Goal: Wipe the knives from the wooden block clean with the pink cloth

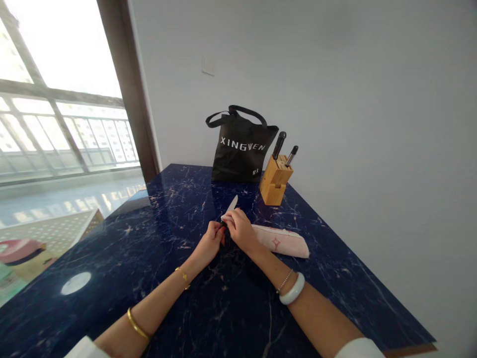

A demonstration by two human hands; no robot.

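A small knife (pixel 233 203) with a pale blade points away from me, tip up and to the right. My left hand (pixel 213 238) is closed around its dark handle. Close against it, my right hand (pixel 240 227) pinches a white piece (pixel 225 218) that looks like cloth or tissue, at the base of the blade. How much of the handle and white piece lies under the fingers is hidden. Just right of my right hand lies a folded pink towel (pixel 285 242) with a red star pattern, partly behind the wrist.
A wooden knife block (pixel 276 181) with two dark-handled tools stands beyond the towel. Behind and left of it is a black tote bag (pixel 238 154) against the wall. The dark blue marbled table (pixel 141 248) has a right edge near the wall. Windows are at left.
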